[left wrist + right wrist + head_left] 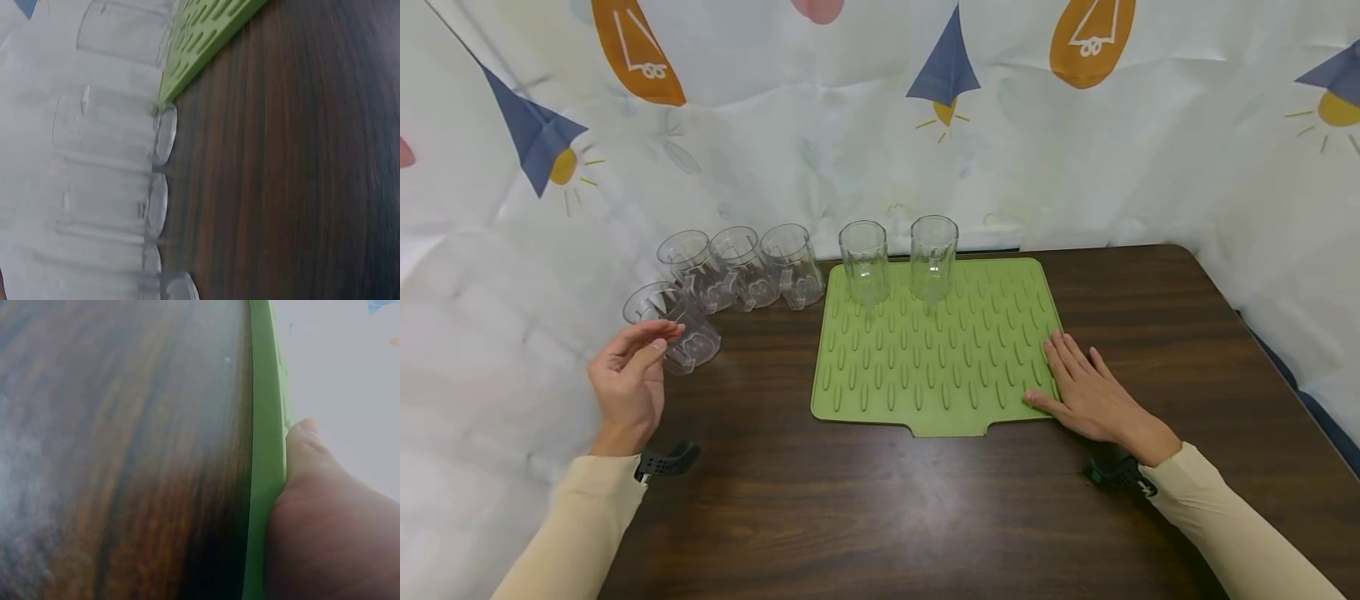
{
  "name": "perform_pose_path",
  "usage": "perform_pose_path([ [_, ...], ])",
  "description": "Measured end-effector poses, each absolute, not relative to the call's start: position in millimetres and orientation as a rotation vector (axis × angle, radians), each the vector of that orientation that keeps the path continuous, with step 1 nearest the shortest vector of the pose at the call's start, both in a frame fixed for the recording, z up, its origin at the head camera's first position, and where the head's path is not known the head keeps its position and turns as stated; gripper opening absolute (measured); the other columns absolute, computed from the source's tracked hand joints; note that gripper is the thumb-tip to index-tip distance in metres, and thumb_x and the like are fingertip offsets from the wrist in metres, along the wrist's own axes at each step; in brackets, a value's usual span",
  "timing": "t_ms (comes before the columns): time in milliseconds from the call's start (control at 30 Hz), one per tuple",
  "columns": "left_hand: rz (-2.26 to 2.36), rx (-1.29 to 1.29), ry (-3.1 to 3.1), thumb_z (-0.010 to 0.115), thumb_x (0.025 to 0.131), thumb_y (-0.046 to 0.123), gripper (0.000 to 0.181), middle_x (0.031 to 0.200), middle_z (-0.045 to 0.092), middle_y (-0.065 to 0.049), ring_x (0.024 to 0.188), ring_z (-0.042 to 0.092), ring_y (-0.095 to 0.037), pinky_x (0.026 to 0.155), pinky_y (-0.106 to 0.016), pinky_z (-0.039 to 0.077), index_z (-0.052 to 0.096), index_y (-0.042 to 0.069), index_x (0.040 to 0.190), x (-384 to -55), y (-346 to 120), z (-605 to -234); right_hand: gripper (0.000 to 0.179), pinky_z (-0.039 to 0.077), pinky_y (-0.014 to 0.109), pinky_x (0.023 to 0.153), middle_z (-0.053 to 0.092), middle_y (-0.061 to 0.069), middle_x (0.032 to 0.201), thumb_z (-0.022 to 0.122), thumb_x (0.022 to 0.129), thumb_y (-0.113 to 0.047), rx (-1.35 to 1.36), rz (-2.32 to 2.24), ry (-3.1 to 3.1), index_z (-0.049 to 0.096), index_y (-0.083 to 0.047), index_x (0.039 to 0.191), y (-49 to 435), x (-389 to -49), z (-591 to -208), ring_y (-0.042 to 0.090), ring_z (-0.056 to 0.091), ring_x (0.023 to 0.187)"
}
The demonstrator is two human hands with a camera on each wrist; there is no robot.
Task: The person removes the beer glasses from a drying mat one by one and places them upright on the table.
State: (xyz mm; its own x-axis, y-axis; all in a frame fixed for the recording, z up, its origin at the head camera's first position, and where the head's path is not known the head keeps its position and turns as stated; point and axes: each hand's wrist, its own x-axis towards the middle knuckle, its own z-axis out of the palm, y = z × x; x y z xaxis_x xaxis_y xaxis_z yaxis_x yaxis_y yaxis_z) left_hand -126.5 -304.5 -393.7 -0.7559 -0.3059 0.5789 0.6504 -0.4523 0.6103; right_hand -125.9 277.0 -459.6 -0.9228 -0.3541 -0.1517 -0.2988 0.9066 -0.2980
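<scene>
At the left, a clear glass mug (698, 340) stands on the table with its handle toward me. My left hand (628, 375) is beside this mug, its loosely bent fingers and thumb overlapping the mug's side in the head view. Behind it, three more clear mugs (793, 275) stand in a row; their bases line up in the left wrist view (165, 134). Two clear glass mugs (934, 262) stand on the back of a green ridged mat (925, 367). My right hand (1086, 392) rests flat at the mat's right edge, thumb on its front corner.
The dark wooden table (850, 517) extends in front of the mat and to its right. A white patterned cloth (760, 150) hangs behind the table and along its sides. Dark bands (670, 460) are on both wrists.
</scene>
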Motion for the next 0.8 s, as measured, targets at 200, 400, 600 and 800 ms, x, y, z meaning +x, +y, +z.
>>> perform_pose_path([
  [200,-2.220,-0.595,-1.237,0.045,0.091,-0.027,0.023,0.101,0.077,-0.025,0.093,0.077,-0.032,0.092,-0.034,0.063,0.061,-0.028,0.108,-132.2,-289.3,-393.5,0.098,0.004,0.071,0.128,-0.001,0.024,0.174,0.047,0.103,-0.065,-0.492,-0.411,2.860,0.007,0.000,0.165,277.7,-126.2,-458.6,0.044,0.002,0.162],
  [400,-2.256,-0.629,-1.274,0.045,0.092,-0.026,0.027,0.103,0.077,-0.024,0.095,0.077,-0.031,0.092,-0.034,0.064,0.059,-0.027,0.115,-139.5,-275.0,-391.8,0.098,0.003,0.071,0.128,-0.003,0.023,0.174,0.046,0.103,-0.065,-0.489,-0.411,2.860,0.006,-0.001,0.165,278.0,-127.6,-459.3,0.044,0.001,0.163],
  [600,-2.267,-0.635,-1.327,0.046,0.093,-0.024,0.027,0.104,0.077,-0.022,0.097,0.077,-0.029,0.093,-0.034,0.063,0.057,-0.027,0.118,-145.5,-257.9,-389.0,0.098,0.002,0.070,0.128,-0.003,0.023,0.174,0.046,0.103,-0.065,-0.493,-0.413,2.859,0.006,0.000,0.165,278.5,-128.8,-460.9,0.044,0.000,0.163],
  [800,-2.276,-0.661,-1.362,0.046,0.094,-0.023,0.027,0.105,0.077,-0.020,0.099,0.076,-0.028,0.095,-0.034,0.063,0.058,-0.025,0.118,-152.0,-242.7,-389.1,0.099,0.003,0.070,0.129,-0.004,0.022,0.174,0.045,0.103,-0.066,-0.492,-0.402,2.860,0.006,0.000,0.165,279.7,-128.8,-463.5,0.044,0.000,0.163],
])
